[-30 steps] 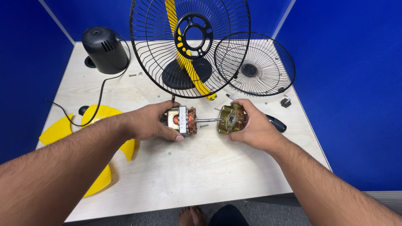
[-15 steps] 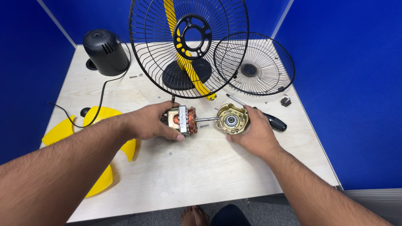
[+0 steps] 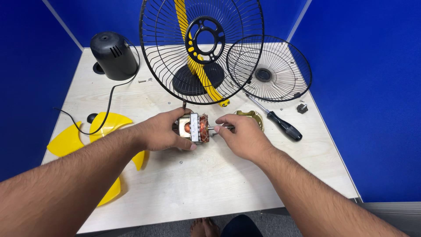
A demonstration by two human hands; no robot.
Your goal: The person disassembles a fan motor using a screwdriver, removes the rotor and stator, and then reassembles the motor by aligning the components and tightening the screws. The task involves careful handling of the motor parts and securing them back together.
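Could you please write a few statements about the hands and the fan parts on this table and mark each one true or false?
1. The left hand holds the fan motor with its copper windings showing. True.
2. The right hand holds the screwdriver. False: the screwdriver lies on the table, right of the hand; the fingertips pinch the motor shaft.
3. The brass-coloured motor end cover lies on the table behind the right hand. True.
4. The yellow fan blade is mounted inside the large fan guard. False: it lies flat on the table at the left.
5. The black motor housing stands at the far left. True.
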